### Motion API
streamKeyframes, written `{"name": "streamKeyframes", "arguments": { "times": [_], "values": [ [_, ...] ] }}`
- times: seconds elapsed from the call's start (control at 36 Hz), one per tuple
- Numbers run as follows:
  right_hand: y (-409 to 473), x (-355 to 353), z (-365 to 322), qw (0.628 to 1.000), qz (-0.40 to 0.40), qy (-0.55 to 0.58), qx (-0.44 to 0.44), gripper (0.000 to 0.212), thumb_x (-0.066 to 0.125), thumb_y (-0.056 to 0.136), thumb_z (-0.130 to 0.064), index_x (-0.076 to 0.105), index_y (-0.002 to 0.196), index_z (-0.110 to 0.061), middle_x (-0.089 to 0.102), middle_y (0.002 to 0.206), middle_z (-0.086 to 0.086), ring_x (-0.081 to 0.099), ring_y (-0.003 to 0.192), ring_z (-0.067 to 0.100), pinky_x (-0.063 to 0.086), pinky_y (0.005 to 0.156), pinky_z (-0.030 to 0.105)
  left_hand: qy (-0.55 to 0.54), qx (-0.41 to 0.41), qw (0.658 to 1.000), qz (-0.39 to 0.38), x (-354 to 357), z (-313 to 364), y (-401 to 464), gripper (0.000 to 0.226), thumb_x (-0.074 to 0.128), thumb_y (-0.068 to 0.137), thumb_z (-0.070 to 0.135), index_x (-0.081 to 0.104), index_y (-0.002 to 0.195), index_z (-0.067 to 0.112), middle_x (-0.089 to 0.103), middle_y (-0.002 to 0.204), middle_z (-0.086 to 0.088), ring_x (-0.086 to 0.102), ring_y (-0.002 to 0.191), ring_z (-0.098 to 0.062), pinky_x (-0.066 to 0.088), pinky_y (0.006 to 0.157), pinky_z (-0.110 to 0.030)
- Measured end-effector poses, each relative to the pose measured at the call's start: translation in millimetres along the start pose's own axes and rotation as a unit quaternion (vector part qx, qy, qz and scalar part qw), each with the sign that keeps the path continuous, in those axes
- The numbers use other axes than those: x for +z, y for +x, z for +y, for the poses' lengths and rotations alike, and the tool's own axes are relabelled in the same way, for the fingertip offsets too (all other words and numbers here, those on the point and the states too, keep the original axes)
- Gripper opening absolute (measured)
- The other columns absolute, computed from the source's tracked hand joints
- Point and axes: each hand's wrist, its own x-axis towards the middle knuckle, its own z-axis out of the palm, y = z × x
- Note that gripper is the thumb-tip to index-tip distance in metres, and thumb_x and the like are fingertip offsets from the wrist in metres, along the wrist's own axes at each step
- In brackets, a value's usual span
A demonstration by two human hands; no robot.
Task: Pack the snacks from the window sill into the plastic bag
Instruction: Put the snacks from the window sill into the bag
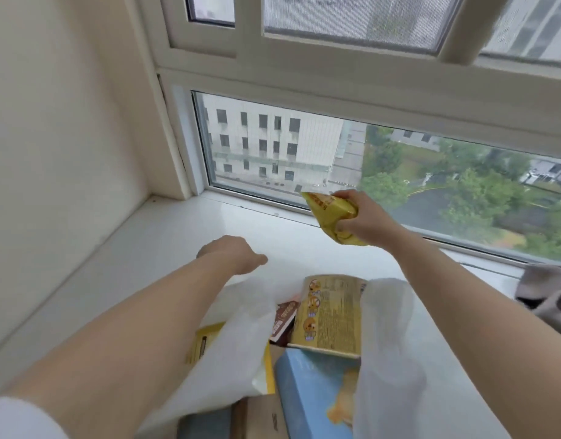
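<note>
A white plastic bag (231, 353) stands open on the white window sill (165, 236), low in the middle of the view. Inside it lie a yellow printed tub (329, 315), a small brown packet (283, 318), a blue box (314, 391) and a yellow box (206, 343). My left hand (231, 253) is curled at the bag's far left rim and seems to grip the plastic; its fingers are hidden. My right hand (361, 220) grips a crumpled yellow snack packet (331, 213) in the air above the sill, beyond the bag, close to the window pane.
A grey cloth (548, 293) lies on the sill at the right edge. The window frame (304, 90) and glass close off the back, and a cream wall (66, 137) closes the left. A brown box (263, 416) shows at the bag's near end.
</note>
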Motion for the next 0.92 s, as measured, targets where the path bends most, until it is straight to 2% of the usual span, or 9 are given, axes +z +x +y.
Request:
{"name": "streamKeyframes", "arguments": {
  "times": [0.19,0.36,0.44,0.53,0.58,0.69,0.75,0.83,0.92],
  "values": [
    [-85.8,24.6,-70.1,0.996,0.03,-0.006,-0.084,0.062,0.066,0.074,-0.007,0.048,0.131,-0.024,0.04,0.114,-0.005,0.046,0.099,0.016,0.045,0.078,0.029,-0.077,0.061,0.995,0.028,1.8,-32.1,-93.9,0.082,0.033,0.075,0.083,0.058,0.119,0.019,0.059,0.12,-0.002,0.054,0.107,-0.024,0.045,0.078,-0.034],
    [-145.1,50.9,-78.8,0.995,0.086,-0.015,-0.057,0.061,0.065,0.074,-0.011,0.05,0.131,-0.027,0.044,0.126,0.001,0.046,0.101,0.015,0.045,0.087,0.033,-0.071,0.113,0.933,0.333,14.5,-43.3,-187.3,0.062,0.025,0.089,0.068,0.064,0.093,0.02,0.061,0.096,0.0,0.056,0.089,-0.021,0.046,0.073,-0.036],
    [-171.7,66.3,-73.3,0.993,0.11,-0.015,-0.037,0.061,0.066,0.073,-0.012,0.05,0.131,-0.026,0.044,0.127,0.002,0.047,0.112,0.02,0.043,0.091,0.032,-0.062,0.196,0.935,0.289,33.0,-44.7,-218.8,0.067,0.022,0.085,0.074,0.063,0.081,0.022,0.062,0.087,0.002,0.058,0.082,-0.019,0.045,0.067,-0.033],
    [-192.3,75.2,-69.8,0.992,0.122,-0.014,-0.017,0.061,0.065,0.074,-0.013,0.049,0.131,-0.026,0.043,0.129,0.002,0.046,0.115,0.021,0.04,0.092,0.029,0.056,0.226,0.947,0.22,53.8,-46.3,-236.5,0.074,0.029,0.076,0.082,0.061,0.1,0.02,0.061,0.101,0.002,0.059,0.096,-0.022,0.047,0.073,-0.034],
    [-205.2,79.6,-68.4,0.992,0.127,-0.007,-0.003,0.061,0.065,0.075,-0.014,0.048,0.132,-0.026,0.042,0.13,0.002,0.046,0.115,0.022,0.04,0.094,0.03,0.087,0.227,0.944,0.224,66.9,-52.3,-239.9,0.057,0.044,0.082,0.067,0.058,0.108,0.019,0.06,0.109,0.001,0.057,0.1,-0.023,0.046,0.076,-0.033],
    [-229.6,87.3,-66.2,0.993,0.117,-0.032,0.003,0.066,0.066,0.076,-0.019,0.041,0.137,-0.023,0.037,0.135,0.0,0.048,0.116,0.022,0.043,0.09,0.031,-0.175,0.189,0.937,0.236,68.1,-65.3,-246.0,0.02,0.04,0.095,0.029,0.05,0.088,0.014,0.062,0.093,-0.008,0.052,0.079,-0.025,0.04,0.065,-0.031],
    [-240.2,93.3,-69.7,0.993,0.106,-0.044,-0.007,0.078,0.069,0.075,-0.024,0.031,0.143,-0.025,0.03,0.143,-0.003,0.044,0.123,0.021,0.044,0.089,0.032,-0.365,0.152,0.888,0.235,55.8,-71.6,-248.3,0.024,0.034,0.098,0.03,0.047,0.094,0.011,0.062,0.088,-0.008,0.053,0.081,-0.027,0.041,0.07,-0.035],
    [-253.1,108.2,-77.3,0.993,0.098,-0.068,-0.012,0.098,0.074,0.073,-0.034,0.013,0.15,-0.027,0.016,0.151,0.0,0.032,0.133,0.022,0.041,0.097,0.035,-0.586,0.102,0.764,0.248,35.0,-83.1,-248.9,0.022,0.032,0.1,0.026,0.043,0.086,0.013,0.057,0.068,-0.003,0.056,0.068,-0.022,0.046,0.07,-0.037],
    [-264.6,126.1,-86.3,0.99,0.094,-0.101,-0.025,0.099,0.074,0.072,-0.047,0.014,0.148,-0.026,0.028,0.141,0.007,0.033,0.129,0.026,0.036,0.101,0.038,-0.695,0.084,0.67,0.246,22.8,-98.4,-249.6,0.025,0.036,0.098,0.02,0.041,0.074,0.017,0.048,0.063,-0.002,0.044,0.053,-0.015,0.039,0.056,-0.032]
  ]
}}
